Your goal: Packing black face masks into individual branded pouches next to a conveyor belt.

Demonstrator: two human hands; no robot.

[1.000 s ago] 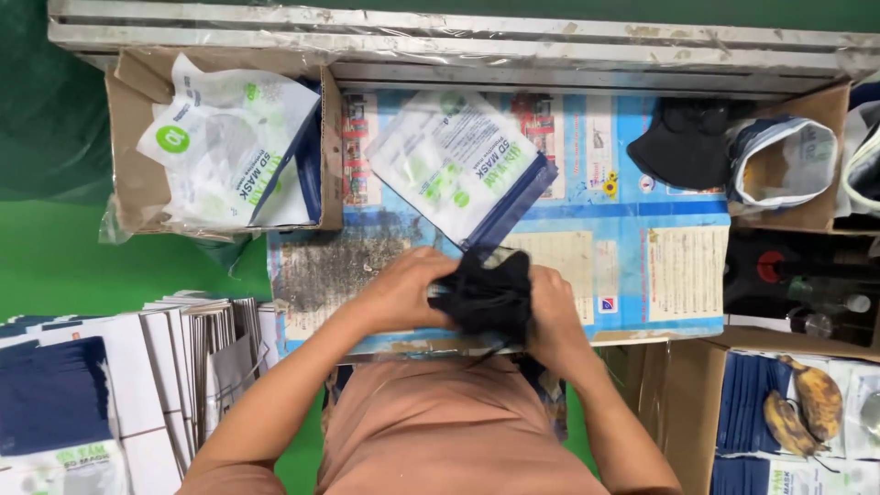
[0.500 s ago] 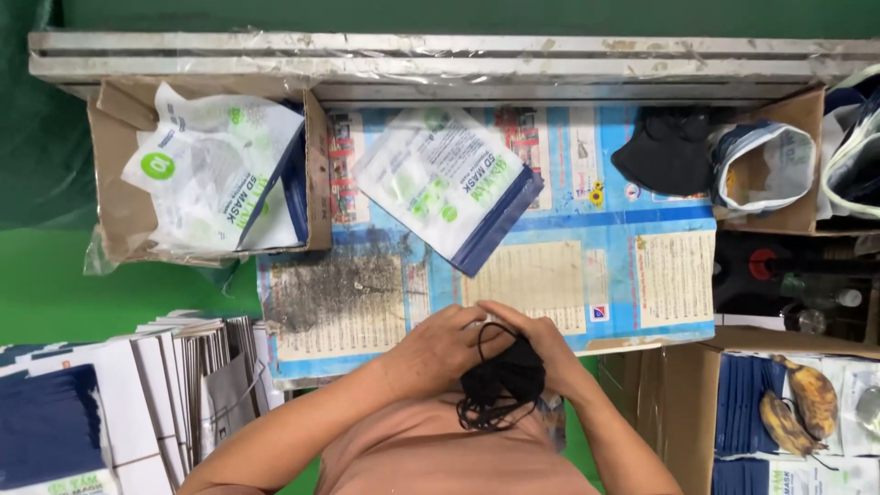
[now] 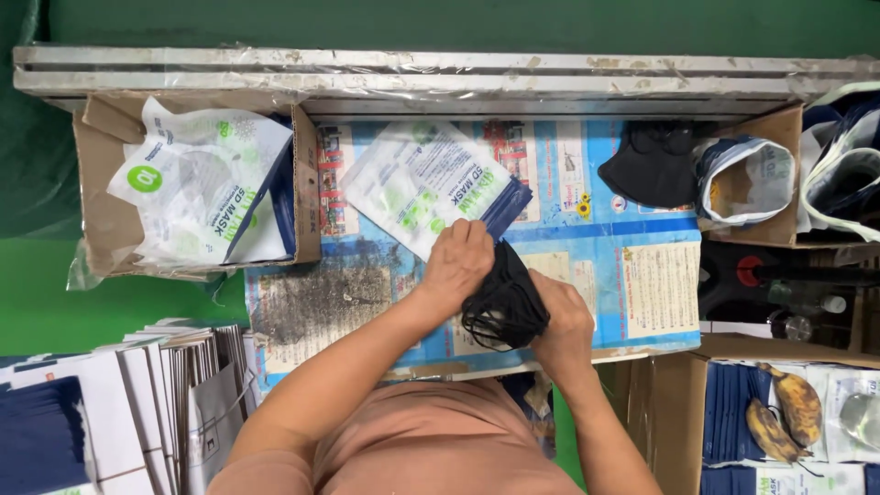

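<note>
Black masks (image 3: pixel 502 298), one bunched stack, are gripped by both left hand (image 3: pixel 456 266) and right hand (image 3: pixel 561 321) beside one pouch stack (image 3: pixel 431 183).

A desk (image 3: pixel 642 302) covered in blue printed paper is carrying a flat white-and-blue packet (image 3: pixel 426 183) at its far middle, a loose black mask (image 3: pixel 653 165) to the far right, and an open cardboard box (image 3: pixel 307 183) of more packets sitting on the far left. A worn grey patch (image 3: pixel 316 298) is showing near the left.
</note>
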